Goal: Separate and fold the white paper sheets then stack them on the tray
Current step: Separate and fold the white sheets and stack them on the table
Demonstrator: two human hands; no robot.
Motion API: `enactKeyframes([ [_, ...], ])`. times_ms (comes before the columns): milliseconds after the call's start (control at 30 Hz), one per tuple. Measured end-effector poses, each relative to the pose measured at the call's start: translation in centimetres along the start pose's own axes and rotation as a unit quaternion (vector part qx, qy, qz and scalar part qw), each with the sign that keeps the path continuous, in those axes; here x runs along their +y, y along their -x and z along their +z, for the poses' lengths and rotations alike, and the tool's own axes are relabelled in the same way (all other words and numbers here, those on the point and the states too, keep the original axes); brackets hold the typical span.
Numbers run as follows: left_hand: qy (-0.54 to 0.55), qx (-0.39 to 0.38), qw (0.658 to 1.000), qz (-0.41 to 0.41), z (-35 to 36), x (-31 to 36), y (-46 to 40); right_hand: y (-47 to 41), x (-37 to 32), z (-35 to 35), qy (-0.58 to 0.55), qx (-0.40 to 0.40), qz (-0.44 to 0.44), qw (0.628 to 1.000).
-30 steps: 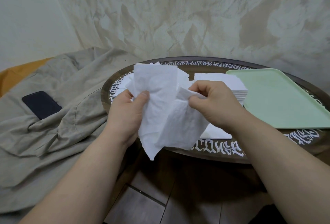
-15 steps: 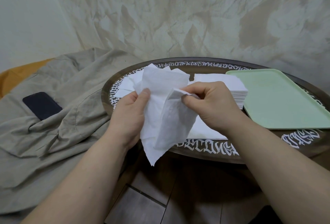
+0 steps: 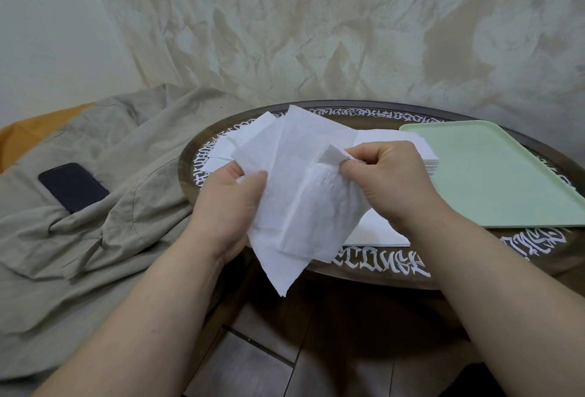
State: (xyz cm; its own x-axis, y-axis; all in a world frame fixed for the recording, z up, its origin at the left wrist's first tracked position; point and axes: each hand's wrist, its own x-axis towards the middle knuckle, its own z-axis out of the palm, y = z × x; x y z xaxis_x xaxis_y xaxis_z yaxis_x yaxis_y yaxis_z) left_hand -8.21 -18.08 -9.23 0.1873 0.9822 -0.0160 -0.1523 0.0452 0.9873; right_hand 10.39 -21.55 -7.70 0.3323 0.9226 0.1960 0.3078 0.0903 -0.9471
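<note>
Two bare hands meet in the middle of the view, above the near edge of a round dark wooden desk [image 3: 522, 265] rimmed with white ornate lettering. The lettering is too stylised to read, and paper, arms and tray cover parts of it.

To the left, a large crumpled beige cloth [image 3: 95, 238] spreads out and runs off the left and bottom edges; it hides most of an orange surface [image 3: 28, 137] at the far left. On the right of the desk lies a pale green rectangular plastic tray [image 3: 493, 175], bare on the part that shows, its right end cut off by the picture's edge. A dark flat phone [image 3: 73, 186] rests on the cloth, its lower corner tucked under a fold.

A stack of flat white paper sheets [image 3: 380, 232] sits on the desk just left of the tray, largely hidden behind the hands; more loose sheets [image 3: 221, 156] lie further back to the left.

The crumpled white paper sheet [image 3: 304, 207] is held up in the air in front of the stack, its lowest corner hanging below the desk edge. The left hand [image 3: 228, 207] grips its left side, thumb pressed on the front, the other fingers hidden behind the paper. The right hand [image 3: 392, 181] has its fingers [image 3: 351, 170] curled tight, pinching a raised upper corner of the sheet.
</note>
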Motion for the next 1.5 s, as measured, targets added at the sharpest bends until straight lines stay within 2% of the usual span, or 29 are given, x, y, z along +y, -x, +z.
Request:
enactKeyframes([
  [167, -0.055, -0.017, 0.998, 0.018, 0.2, -0.4, 0.0, 0.0, 0.1, 0.2, 0.016, -0.008, -0.002, 1.000],
  [233, -0.081, 0.059, 0.994, 0.046, 0.0, -0.4, -0.5, -0.3, 0.3, 0.1, 0.039, 0.027, -0.009, 0.999],
  [300, -0.077, 0.161, 0.980, 0.093, -0.7, -0.2, -1.0, -0.8, 0.5, -0.5, 0.073, 0.098, -0.027, 0.992],
  [400, -0.057, 0.228, 0.961, 0.149, -1.3, 0.3, -1.3, -0.8, 0.0, -1.2, 0.104, 0.162, -0.059, 0.979],
  [467, -0.060, 0.210, 0.962, 0.161, -1.0, 0.4, -1.2, -0.2, -0.8, -0.7, 0.128, 0.134, -0.080, 0.979],
  [533, -0.076, 0.170, 0.971, 0.149, -0.4, 0.1, -1.0, 0.6, -1.3, 0.4, 0.140, 0.045, -0.104, 0.984],
  [667, -0.056, 0.030, 0.996, 0.063, 0.7, -0.2, -0.3, 2.1, -1.8, 2.0, 0.076, -0.161, -0.100, 0.979],
  [767, -0.018, 0.005, 0.999, 0.032, 0.9, 0.2, 0.1, 2.3, -2.0, 1.8, 0.034, -0.226, -0.079, 0.970],
  [833, 0.047, -0.014, 0.999, 0.009, 0.7, 0.5, 0.1, 2.2, -2.0, 1.5, 0.026, -0.231, -0.072, 0.970],
  [900, 0.058, -0.026, 0.998, 0.006, 0.7, 0.7, 0.2, 2.3, -1.9, 1.5, 0.024, -0.237, -0.073, 0.969],
  [1133, -0.038, 0.025, 0.997, 0.057, 0.4, 0.2, -0.1, 1.9, -2.0, 0.7, 0.078, -0.237, -0.074, 0.966],
  [1333, -0.125, -0.023, 0.989, 0.080, 0.1, 0.3, 0.4, 1.0, -1.2, -0.4, 0.069, -0.152, -0.096, 0.981],
  [1500, -0.156, -0.051, 0.983, 0.080, 0.4, 0.1, 0.6, 0.7, -0.7, -0.2, 0.079, -0.129, -0.111, 0.982],
])
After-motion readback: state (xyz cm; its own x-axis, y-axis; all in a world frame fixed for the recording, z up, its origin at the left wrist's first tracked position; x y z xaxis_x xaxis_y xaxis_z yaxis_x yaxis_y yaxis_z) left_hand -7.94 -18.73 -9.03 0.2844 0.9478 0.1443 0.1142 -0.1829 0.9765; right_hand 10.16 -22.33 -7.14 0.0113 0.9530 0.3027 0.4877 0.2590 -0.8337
